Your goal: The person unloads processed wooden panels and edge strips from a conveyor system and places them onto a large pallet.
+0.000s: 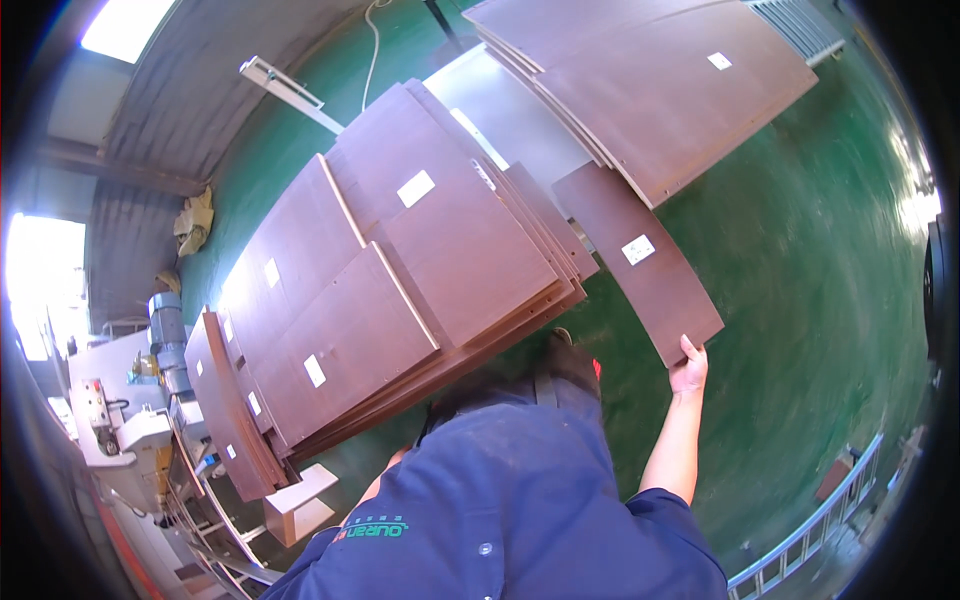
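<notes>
My right hand point(688, 372) grips the near end of a long, narrow brown wooden panel point(655, 275), its thumb on the upper face. A white label is stuck on the panel. The far end lies beside a stack of larger brown panels point(700, 90) at the upper right. Close in front of my body is another stack of brown panels point(450, 250), several with white labels. My left hand point(398, 458) shows only as a sliver beside my blue shirt, near that stack's front edge; its fingers are hidden.
Narrow brown boards point(228, 410) stand at the left end of the near stack. Machinery with a grey motor point(168, 335) is at the far left. Metal rollers point(800, 30) show at the upper right, and a ladder-like metal frame point(810, 535) lies at the lower right on the green floor.
</notes>
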Motion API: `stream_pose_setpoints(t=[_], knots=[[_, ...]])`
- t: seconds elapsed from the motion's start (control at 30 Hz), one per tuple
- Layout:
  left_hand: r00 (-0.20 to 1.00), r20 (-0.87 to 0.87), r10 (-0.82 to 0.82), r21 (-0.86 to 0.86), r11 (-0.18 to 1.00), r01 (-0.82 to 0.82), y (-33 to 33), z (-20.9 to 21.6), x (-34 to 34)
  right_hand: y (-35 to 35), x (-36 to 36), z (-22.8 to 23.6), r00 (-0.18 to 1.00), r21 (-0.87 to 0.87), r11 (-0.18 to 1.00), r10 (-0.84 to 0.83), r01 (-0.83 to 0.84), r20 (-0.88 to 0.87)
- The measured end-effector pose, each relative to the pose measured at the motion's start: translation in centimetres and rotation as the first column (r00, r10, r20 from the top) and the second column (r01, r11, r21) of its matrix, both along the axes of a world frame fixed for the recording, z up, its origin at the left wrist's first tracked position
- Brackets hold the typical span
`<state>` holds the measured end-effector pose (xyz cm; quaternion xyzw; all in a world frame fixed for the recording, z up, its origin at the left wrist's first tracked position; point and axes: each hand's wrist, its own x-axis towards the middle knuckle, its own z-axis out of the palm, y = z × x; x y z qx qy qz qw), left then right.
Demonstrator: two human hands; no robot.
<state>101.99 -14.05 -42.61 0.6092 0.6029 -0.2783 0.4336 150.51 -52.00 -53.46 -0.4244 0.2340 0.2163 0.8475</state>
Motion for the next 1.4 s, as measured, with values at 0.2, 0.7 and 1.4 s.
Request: stream_pose_setpoints(t=[0.2, 0.7, 1.4], knots=[[0.991, -0.034, 0.129, 0.01, 0.992, -0.129, -2.0, 2.3, -1.6, 11.5, 6.1, -2.5, 0.974, 0.062, 0.973, 0.216, -0.221, 0.067], [0.784, -0.016, 0.62, 0.013, 0.785, -0.62, -13.6, 2.0, -13.2, 31.5, 18.0, -6.6, 0.617, -0.625, 0.406, 0.771, -0.667, -0.158], [0.35, 0.311, 0.884, 0.124, 0.327, -0.937, -20.6, -11.8, -34.7, 20.6, -19.7, -13.1, -0.439, -0.696, -0.611, 0.544, 0.378, -0.716]])
